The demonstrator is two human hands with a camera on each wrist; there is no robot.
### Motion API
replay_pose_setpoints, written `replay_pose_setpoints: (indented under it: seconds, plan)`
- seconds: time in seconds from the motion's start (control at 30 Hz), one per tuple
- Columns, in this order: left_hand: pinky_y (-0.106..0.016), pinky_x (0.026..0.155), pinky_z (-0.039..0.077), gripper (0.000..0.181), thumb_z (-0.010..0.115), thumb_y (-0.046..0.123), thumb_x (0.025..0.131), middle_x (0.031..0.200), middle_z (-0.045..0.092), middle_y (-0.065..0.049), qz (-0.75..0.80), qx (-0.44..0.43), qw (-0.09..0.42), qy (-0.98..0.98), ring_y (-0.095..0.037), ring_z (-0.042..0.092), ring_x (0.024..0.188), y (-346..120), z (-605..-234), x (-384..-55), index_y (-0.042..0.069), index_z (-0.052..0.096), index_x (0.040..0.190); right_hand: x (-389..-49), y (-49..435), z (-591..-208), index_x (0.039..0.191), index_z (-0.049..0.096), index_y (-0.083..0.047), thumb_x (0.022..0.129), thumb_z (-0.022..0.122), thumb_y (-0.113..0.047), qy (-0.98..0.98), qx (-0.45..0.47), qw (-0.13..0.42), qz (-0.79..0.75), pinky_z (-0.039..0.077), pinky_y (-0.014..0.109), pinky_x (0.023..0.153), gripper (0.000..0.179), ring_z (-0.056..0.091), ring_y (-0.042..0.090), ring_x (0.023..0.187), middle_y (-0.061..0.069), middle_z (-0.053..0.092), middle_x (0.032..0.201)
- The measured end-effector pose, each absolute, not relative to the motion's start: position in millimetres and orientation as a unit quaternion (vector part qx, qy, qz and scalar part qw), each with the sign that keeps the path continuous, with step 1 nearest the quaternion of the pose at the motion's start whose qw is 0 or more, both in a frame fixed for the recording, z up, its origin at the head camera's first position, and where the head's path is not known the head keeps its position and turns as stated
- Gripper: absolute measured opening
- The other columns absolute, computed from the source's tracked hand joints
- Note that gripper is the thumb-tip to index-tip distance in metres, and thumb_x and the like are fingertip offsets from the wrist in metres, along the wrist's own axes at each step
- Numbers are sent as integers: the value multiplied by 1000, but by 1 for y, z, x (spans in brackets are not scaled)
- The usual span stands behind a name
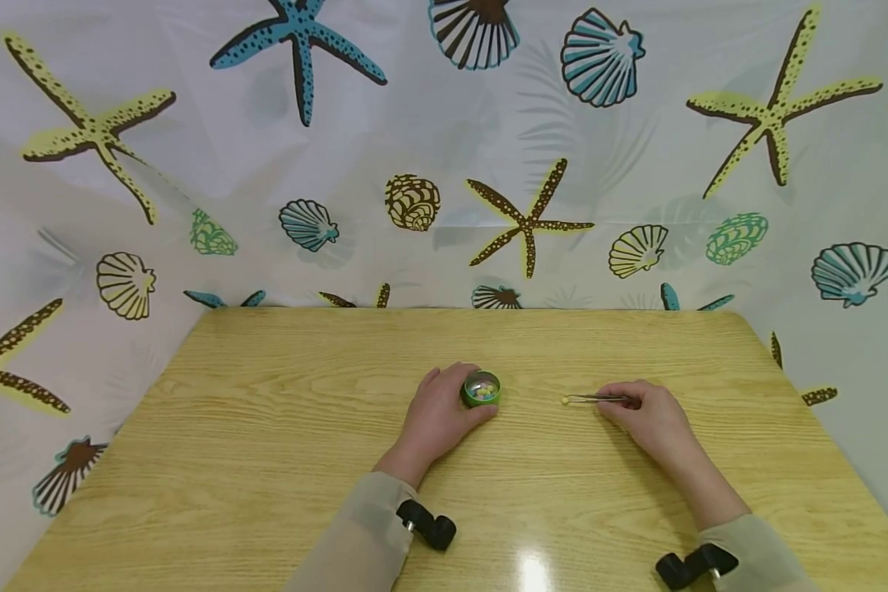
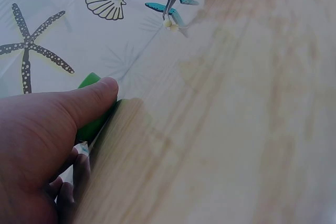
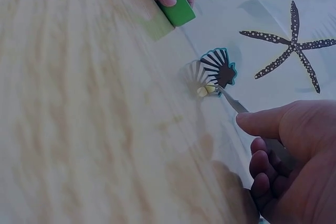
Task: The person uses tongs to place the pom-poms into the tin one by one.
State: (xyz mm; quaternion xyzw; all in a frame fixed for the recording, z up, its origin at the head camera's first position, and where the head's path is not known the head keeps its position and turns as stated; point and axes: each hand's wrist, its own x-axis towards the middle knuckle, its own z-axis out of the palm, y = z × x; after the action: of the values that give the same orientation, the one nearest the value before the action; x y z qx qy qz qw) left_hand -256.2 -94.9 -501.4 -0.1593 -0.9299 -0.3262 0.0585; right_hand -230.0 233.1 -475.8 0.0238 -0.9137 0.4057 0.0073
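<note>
My left hand (image 1: 439,415) grips a small round green container (image 1: 483,402), thumb on its near side and fingers round its far side. Small pieces in several colours (image 1: 484,392) lie inside it. In the left wrist view, the thumb presses against the green wall (image 2: 92,127). To the right, my right hand (image 1: 651,418) pinches a pair of metal tweezers (image 1: 590,399) between thumb and fingers, pointing left toward the container. At the tweezers' tips is a small yellow bead (image 1: 566,401), close over the table in the right wrist view; its reflection shows beside it.
The wood-grain table (image 1: 266,460) stretches out round both hands. Behind it and along its sides hangs a white cloth (image 1: 385,271) printed with starfish and shells. Black camera mounts (image 1: 431,528) sit on both sleeved wrists.
</note>
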Motion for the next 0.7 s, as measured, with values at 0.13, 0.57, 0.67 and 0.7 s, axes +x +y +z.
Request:
replay_pose_setpoints:
  seconds: [0.13,0.57,0.67,0.7]
  plan:
    - [-51,135,25,61,89,35,97,143,70,-11,-327,-160,59,-930,-31,64,136,-95,-501,-256,8,66,146,-230,234,-476,122,83,-7,105,80,-22,-913,24,5,407,52,37,79,23,63,24,95,10,72,112]
    - [-52,135,24,61,89,35,97,142,70,-11,-327,-159,60,-930,-31,65,134,-97,-500,-256,7,66,146,-228,231,-476,122,83,-6,105,81,-23,-916,26,18,400,53,39,80,25,64,26,98,13,73,117]
    - [-52,135,24,61,89,35,97,142,70,-10,-327,-159,59,-930,-30,65,134,-96,-501,-256,8,66,146,-227,230,-476,123,83,-6,105,80,-24,-915,22,18,403,53,38,80,26,64,26,99,14,73,119]
    - [-52,135,25,61,89,35,97,142,70,-10,-327,-159,59,-930,-30,66,133,-96,-501,-256,8,66,146,-227,230,-475,124,83,-6,105,80,-23,-914,22,18,404,54,39,80,26,65,27,99,15,73,120]
